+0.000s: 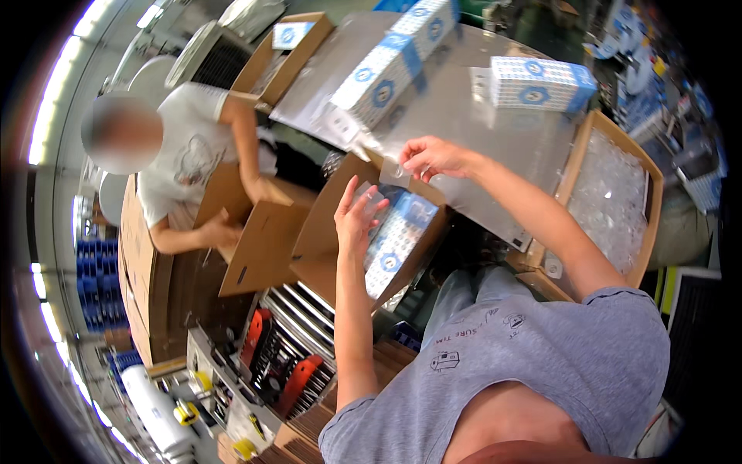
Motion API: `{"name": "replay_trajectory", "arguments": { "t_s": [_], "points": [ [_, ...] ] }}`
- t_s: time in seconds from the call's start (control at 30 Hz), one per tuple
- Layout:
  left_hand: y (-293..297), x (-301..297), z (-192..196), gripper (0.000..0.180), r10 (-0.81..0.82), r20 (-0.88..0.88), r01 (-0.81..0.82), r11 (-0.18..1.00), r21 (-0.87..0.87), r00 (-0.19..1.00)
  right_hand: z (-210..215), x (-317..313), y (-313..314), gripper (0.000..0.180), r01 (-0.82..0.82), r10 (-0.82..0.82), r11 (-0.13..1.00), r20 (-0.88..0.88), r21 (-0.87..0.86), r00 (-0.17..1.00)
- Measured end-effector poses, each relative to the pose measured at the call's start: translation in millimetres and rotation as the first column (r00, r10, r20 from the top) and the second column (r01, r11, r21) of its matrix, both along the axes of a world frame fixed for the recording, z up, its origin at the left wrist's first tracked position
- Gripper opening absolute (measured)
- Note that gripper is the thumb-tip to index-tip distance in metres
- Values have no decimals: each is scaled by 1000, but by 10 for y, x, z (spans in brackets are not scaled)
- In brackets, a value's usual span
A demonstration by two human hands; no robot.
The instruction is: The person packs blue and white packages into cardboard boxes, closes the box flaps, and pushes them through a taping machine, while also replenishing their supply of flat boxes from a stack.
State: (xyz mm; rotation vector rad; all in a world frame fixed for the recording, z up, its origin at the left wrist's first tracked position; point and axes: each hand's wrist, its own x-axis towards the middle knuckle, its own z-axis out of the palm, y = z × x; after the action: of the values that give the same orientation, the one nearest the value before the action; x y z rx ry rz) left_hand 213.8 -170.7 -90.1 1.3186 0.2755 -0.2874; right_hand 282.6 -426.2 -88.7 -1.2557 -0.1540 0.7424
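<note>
My right hand (437,158) pinches a small, clear, flat plastic piece (395,172) between thumb and fingers, above the far right corner of an open brown carton (328,240). My left hand (357,220) is over the carton's opening, index finger raised. Another clear plastic piece (372,198) appears held among its fingers; its exact shape is hard to make out. Below both hands, long white boxes with blue patterns (398,240) lie inside the carton. To my right stands a shallow cardboard tray (655,209) full of clear plastic pieces.
More patterned boxes (379,77) lie on the metal table (471,147), one box (541,83) at its right. Across the carton, a co-worker (193,162) handles brown cardboard. A roller conveyor (297,301) with red parts (297,384) is at lower left. Stacked cardboard (317,429) lies nearby.
</note>
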Motion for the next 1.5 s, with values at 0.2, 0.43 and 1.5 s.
{"name": "replay_trajectory", "arguments": {
  "t_s": [0.2,0.43,1.5],
  "points": [
    [1236,-364,-997,55,243,-129,-241,970,34,961,-312,9,1392,36,-83,156,904,142,-420,978],
    [1453,-273,-1658,59,488,-147,-434,852,293,860,-508,297,1723,35,-164,259,872,149,-460,954],
    [-1435,3029,-302,109,-681,-119,94,-75,993,723,-707,4998,-1464,76,767,712,-145,472,-625,519]
  ]
}}
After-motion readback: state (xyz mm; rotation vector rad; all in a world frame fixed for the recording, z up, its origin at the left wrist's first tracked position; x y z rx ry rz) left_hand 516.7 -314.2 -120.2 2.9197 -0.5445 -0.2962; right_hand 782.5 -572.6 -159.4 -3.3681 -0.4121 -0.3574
